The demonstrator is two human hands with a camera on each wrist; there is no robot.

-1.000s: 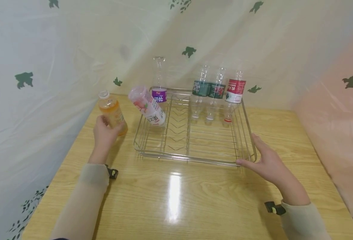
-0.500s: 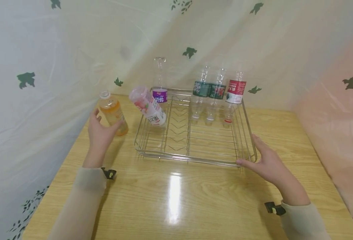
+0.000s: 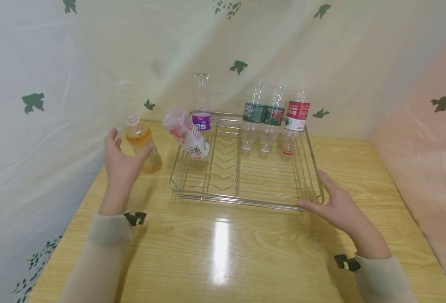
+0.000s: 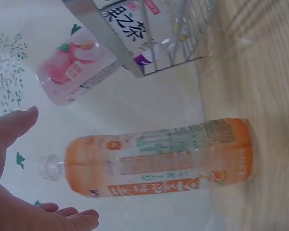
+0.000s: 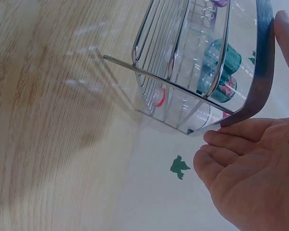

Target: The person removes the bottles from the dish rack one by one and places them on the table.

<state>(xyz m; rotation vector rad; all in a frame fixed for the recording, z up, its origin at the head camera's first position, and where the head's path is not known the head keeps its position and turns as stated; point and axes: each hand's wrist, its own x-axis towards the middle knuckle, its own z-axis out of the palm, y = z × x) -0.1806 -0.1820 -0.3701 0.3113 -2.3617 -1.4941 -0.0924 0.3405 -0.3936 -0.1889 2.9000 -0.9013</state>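
Head view: a wooden table [image 3: 268, 252] bears a wire rack [image 3: 241, 203], and the right hand [image 3: 338, 206], fingers relaxed and unclenched, rests against its near right corner. The left hand [image 3: 122, 162], fingers spread and holding nothing, is just beside the orange bottle [image 4: 159, 159], upright left of the rack. For a sound grip, I'd wrap its middle squarely, avoiding the tilted peach-label bottle [image 3: 186, 134] at the rack's left.

Fingers [image 5: 250, 129] touch the flat metal rim of a wire rack [image 5: 266, 62] with teal-labelled bottles [image 5: 230, 57] inside
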